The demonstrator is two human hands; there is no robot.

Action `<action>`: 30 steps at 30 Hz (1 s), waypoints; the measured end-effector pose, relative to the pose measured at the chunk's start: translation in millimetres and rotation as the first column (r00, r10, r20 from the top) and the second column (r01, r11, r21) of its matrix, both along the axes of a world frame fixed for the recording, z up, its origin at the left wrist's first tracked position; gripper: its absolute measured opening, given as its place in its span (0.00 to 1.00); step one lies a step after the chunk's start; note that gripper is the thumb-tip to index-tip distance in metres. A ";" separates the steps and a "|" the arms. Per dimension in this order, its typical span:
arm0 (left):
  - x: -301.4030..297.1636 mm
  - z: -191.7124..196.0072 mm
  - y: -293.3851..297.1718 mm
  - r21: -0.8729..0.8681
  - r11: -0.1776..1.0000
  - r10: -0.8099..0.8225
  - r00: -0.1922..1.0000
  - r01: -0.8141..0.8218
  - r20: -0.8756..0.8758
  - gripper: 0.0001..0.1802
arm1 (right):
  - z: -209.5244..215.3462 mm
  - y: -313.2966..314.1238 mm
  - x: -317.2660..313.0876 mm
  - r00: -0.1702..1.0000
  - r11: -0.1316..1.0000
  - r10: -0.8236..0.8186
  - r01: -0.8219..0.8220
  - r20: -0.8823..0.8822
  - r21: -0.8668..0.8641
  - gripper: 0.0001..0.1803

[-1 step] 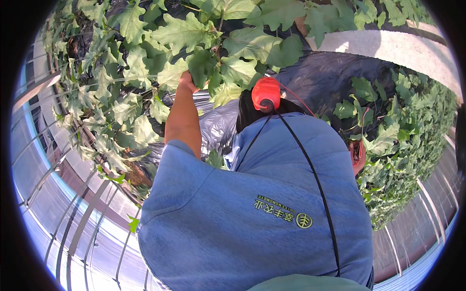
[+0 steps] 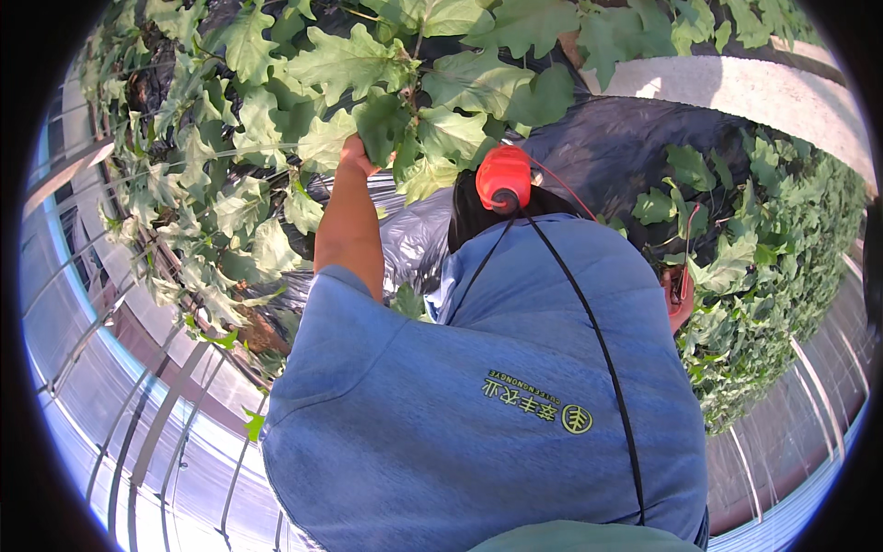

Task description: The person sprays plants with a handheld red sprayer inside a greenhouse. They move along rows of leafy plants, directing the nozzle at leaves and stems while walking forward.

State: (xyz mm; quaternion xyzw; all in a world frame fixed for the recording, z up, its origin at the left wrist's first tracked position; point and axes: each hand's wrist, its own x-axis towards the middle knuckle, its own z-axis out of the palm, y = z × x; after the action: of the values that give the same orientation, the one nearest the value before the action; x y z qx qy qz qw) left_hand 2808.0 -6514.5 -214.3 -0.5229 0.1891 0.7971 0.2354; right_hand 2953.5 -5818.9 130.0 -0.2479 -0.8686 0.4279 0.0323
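My left hand (image 2: 357, 155) reaches up into broad, lobed green leaves. It touches a dark green leaf (image 2: 382, 122), which covers most of its fingers, so their grip does not show. At the right, beside my body, my right hand (image 2: 676, 305) is partly hidden by the blue shirt. Its fingers close around a thin red loop-shaped thing (image 2: 684, 276) whose kind I cannot make out; a thin red line rises from it. On my chest hangs a rounded red spool-like case (image 2: 503, 178) on black cords, with a thin red string leading right from it.
Leafy plants (image 2: 248, 129) stand ahead and at the left, and another leafy row (image 2: 782, 276) runs along the right. Shiny black plastic film (image 2: 635, 147) covers the ground between them. A pale curved band (image 2: 736, 87) crosses the upper right. Thin bars and clear sheeting (image 2: 175, 414) line the lower left.
My left forearm has shifted very slightly to the right. Otherwise both hands stay in the same places.
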 end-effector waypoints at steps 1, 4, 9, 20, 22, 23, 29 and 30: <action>-2.4 5.4 5.9 0.007 1.000 0.009 0.999 -0.008 -0.044 0.23 | 0.4 0.1 0.3 1.000 0.999 -0.010 0.010 -0.013 -0.042 0.13; -3.1 18.1 25.0 -0.115 0.993 0.009 1.000 -0.011 -0.015 0.27 | 0.9 -2.9 1.8 0.998 0.998 -0.046 0.044 -0.035 -0.046 0.13; 10.1 -9.6 32.5 -0.081 0.995 0.049 0.997 -0.054 -0.065 0.27 | 7.9 -8.4 -3.5 1.000 0.999 -0.010 0.011 0.019 -0.049 0.14; 35.9 -140.0 70.7 0.019 0.916 0.400 0.915 -0.401 0.051 0.32 | 32.3 -29.3 -58.3 0.995 0.994 0.099 -0.099 0.006 0.042 0.18; 32.1 -147.0 80.5 -0.012 0.905 0.425 0.904 -0.425 0.039 0.32 | 34.6 -29.5 -68.9 0.995 0.993 0.097 -0.098 0.012 0.062 0.16; 30.7 -149.8 85.4 -0.019 0.899 0.438 0.899 -0.437 0.035 0.32 | 35.5 -29.1 -74.1 0.991 0.988 0.125 -0.128 0.037 0.091 0.15; 25.7 -160.9 106.9 -0.068 0.866 0.497 0.868 -0.495 0.006 0.33 | 34.4 -24.3 -98.9 0.984 0.980 0.163 -0.170 0.075 0.100 0.15; 26.1 -161.0 108.7 -0.079 0.862 0.503 0.864 -0.502 0.004 0.33 | 33.2 -23.5 -101.4 0.984 0.981 0.169 -0.174 0.057 0.084 0.15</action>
State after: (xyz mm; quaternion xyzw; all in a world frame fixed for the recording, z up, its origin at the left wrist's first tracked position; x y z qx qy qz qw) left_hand 2834.0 -6405.8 -375.3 -0.5721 0.0734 0.8169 0.0021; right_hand 2852.2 -5842.3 163.2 -0.1812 -0.9053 0.3838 -0.0155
